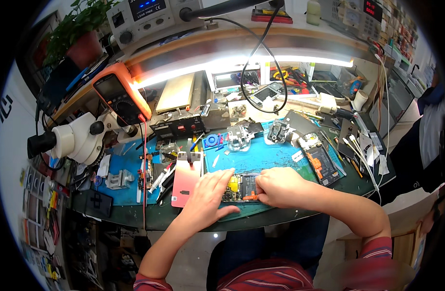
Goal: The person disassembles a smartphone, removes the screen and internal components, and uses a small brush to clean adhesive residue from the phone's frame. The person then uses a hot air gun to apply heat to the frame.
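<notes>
An opened smartphone (250, 181) lies crosswise on the blue work mat at the bench's front edge, its circuit board, dark battery and orange strips bare. My left hand (206, 196) rests at the phone's left end, fingers stretched out and thumb apart. My right hand (283, 187) is closed in a fist-like grip against the phone's right end; whatever its fingers hold is hidden. A pink phone back panel (182, 177) lies just left of my left hand. Another opened phone (324, 164), with a dark battery and an orange part, lies beyond my right hand.
Two clear holders (238, 139) with small parts stand at the back of the mat (254, 159). A white microscope (77, 139) and an orange multimeter (120, 95) stand at left. White cables (362, 154) lie at right. A black cable loop (242, 82) hangs over the back.
</notes>
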`<state>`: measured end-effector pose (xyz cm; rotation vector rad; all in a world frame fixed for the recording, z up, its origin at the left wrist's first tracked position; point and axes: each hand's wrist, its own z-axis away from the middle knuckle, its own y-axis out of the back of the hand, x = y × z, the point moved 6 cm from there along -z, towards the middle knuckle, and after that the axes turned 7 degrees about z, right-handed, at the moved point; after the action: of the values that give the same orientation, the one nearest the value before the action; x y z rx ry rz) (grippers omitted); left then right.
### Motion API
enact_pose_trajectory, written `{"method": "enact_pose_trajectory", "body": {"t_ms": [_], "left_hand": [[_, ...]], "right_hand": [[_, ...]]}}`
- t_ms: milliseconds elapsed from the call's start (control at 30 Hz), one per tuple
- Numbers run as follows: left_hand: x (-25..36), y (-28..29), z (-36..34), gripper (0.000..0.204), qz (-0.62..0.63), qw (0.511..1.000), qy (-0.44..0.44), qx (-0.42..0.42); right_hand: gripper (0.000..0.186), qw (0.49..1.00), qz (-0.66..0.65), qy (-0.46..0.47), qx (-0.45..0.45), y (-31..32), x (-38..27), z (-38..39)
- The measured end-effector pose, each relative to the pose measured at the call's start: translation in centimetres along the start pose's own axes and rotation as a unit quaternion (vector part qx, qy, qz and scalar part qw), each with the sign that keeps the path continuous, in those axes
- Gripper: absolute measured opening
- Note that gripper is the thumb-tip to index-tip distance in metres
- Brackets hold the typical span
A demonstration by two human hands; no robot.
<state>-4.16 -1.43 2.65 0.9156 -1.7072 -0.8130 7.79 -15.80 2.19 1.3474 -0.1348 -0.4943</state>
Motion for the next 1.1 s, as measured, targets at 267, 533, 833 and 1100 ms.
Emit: {"method": "enact_pose_trajectory", "body": {"t_ms": [267, 533, 833, 1100], "left_hand": [[-1.1, -0.2, -1.7, 0.101, 0.06, 0.994, 0.008, -0.091], [-3.0, 0.1, -0.8, 0.098, 0.408, 0.873, 0.176, 0.201], [4.5, -5.6, -2.0, 0.069, 0.783, 0.532, 0.315, 0.065], [2.7, -6.0, -2.7, 0.079, 0.766, 0.589, 0.255, 0.039]], "right_hand": [[0.012, 0.986, -0.124, 0.087, 0.064, 0.9, 0.4, 1.2], [0.026, 0.825, -0.554, 0.059, 0.093, 2.1, 3.3, 0.3], [0.033, 0.772, -0.626, 0.054, 0.094, 0.6, -0.9, 0.9], [0.035, 0.727, -0.684, 0.027, 0.046, -1.6, 0.6, 1.9]]}}
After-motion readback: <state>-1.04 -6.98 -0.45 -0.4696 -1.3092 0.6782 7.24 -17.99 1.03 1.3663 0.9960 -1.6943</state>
